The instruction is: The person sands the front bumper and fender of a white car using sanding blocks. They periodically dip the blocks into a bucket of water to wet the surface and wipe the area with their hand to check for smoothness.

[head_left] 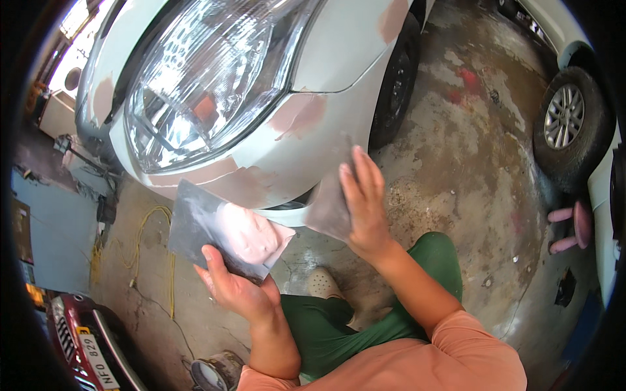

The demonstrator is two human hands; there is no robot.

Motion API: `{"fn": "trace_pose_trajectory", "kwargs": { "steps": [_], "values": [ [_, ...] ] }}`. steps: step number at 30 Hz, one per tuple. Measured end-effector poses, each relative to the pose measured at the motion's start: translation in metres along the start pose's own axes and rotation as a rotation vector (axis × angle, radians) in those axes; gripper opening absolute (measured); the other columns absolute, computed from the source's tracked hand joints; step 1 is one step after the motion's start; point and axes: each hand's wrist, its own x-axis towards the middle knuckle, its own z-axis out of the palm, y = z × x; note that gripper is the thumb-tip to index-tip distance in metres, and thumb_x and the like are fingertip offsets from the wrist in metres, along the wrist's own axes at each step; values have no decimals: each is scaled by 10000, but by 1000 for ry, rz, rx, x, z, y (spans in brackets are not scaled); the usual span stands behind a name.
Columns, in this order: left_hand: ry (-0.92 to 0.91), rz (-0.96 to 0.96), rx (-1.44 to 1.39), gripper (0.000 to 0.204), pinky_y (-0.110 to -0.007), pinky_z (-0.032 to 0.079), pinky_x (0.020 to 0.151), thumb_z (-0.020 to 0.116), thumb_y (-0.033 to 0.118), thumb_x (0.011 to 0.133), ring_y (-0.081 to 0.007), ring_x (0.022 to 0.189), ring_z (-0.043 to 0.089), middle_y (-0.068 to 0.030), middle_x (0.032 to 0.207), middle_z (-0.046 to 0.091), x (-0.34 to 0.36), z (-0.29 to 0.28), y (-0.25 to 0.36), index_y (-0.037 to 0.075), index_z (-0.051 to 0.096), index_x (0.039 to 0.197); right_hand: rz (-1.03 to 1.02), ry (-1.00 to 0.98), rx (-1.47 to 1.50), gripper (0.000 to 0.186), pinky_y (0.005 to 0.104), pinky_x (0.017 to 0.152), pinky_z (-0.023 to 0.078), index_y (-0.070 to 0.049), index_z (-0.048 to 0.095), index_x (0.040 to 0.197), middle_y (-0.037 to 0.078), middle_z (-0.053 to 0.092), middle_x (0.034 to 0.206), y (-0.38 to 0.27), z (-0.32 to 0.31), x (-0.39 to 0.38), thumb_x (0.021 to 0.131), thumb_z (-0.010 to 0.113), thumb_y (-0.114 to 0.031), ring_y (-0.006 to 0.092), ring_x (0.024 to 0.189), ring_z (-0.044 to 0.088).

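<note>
Lighting: daylight, strongest at upper left of the frame, where it blows out to white. Glare: bright reflections across the headlight (208, 78) lens. Shadow: soft, under the white bumper (306, 150). Distortion: heavy fisheye bending, black vignette at the corners (all four). Focus: centre sharp, rim slightly soft.

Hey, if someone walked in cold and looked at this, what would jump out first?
The big clear headlight of a white car fills the upper left, with pinkish filler patches on the bumper below it. Below, the left hand holds a grey board heaped with pink putty, while the right hand presses a flat spreader beside the bumper.
</note>
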Motion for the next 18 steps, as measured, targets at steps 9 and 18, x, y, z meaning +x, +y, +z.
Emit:
{"fn": "trace_pose_trajectory", "kwargs": {
  "steps": [9, 18],
  "values": [
    [105, 62, 57, 458, -412, 450, 1031, 532, 278, 1017, -256, 1176, 568, -152, 1297, 550, 10, -13, 8, -14, 428, 1354, -106, 160, -203, 542, 511, 1102, 316, -106, 467, 1445, 152, 372, 1553, 23, 63, 38, 911, 493, -16, 352, 1346, 384],
    [69, 44, 58, 426, -400, 463, 1011, 531, 271, 1018, -244, 1154, 581, -142, 1272, 566, 13, -15, 4, -17, 456, 1322, -128, 155, -311, 495, 502, 1101, 311, -129, 502, 1417, 121, 414, 1531, 32, 66, 47, 928, 491, -59, 308, 1350, 393]
  ]
}}
